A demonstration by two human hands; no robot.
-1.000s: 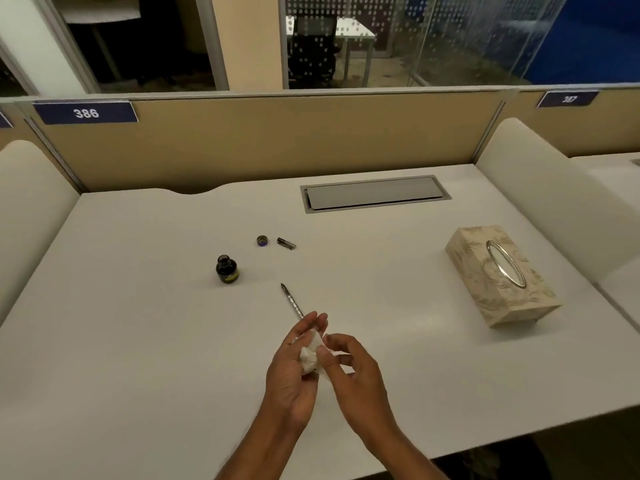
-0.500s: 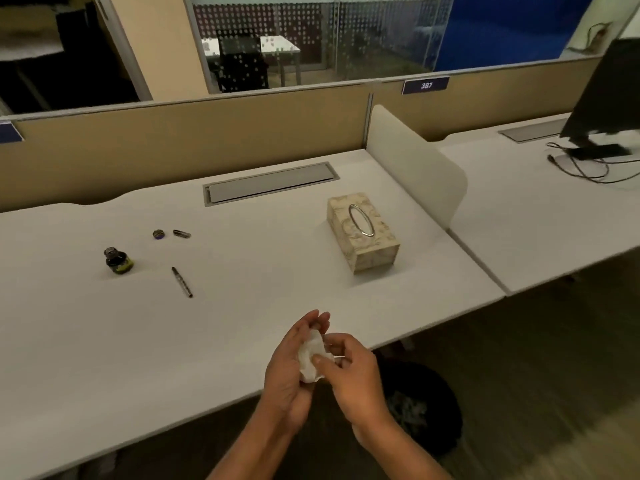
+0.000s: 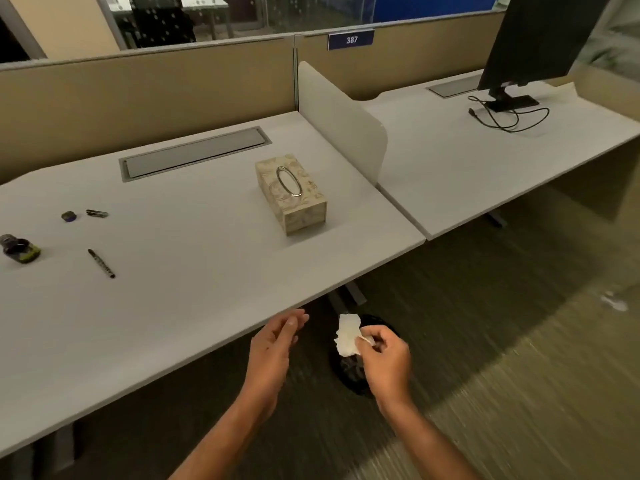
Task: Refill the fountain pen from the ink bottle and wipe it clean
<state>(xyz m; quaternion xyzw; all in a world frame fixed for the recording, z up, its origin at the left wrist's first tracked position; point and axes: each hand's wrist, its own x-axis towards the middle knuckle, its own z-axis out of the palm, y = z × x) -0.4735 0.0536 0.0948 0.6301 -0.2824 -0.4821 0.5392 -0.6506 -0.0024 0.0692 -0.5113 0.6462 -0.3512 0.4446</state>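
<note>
Since the earlier frame the crumpled white tissue [image 3: 347, 336] has been taken from the left hand [image 3: 273, 344], whose fingers are now loosely straight and empty. It is pinched by the right hand [image 3: 386, 358] above a dark round bin [image 3: 349, 374] at lower centre. Wiping is judged done. The slim pen [image 3: 101, 263] lies at left on the matte desk [image 3: 207, 271], near the squat ink bottle [image 3: 19, 248]; capping and reassembly are judged outstanding.

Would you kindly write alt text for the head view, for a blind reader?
The right hand pinches a crumpled white tissue over a black waste bin on the floor; the left hand is open. On the desk lie a fountain pen, ink bottle and tissue box.
</note>
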